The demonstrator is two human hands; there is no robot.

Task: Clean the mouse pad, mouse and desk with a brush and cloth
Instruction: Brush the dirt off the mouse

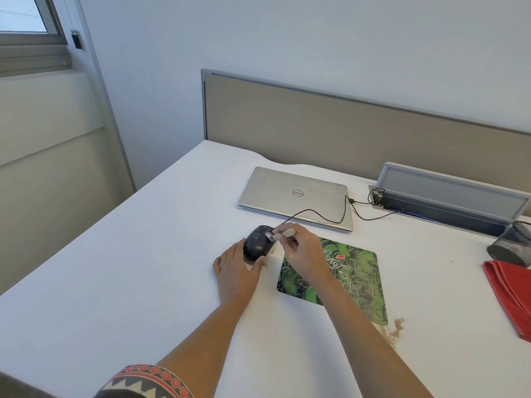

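The black mouse (256,244) sits on the white desk (143,254) just left of the green patterned pad (353,280), which lies flat. A small brush (275,234) touches the mouse's top. The red cloth (508,294) lies folded at the desk's right edge.

— The mouse (256,245)?
— Dark plastic, slightly glossy.
— And the laptop (296,196)?
— Brushed silver metal (scuffed in places); the desk (143,254) looks smooth, matt white, the cloth (510,291) soft red fabric.
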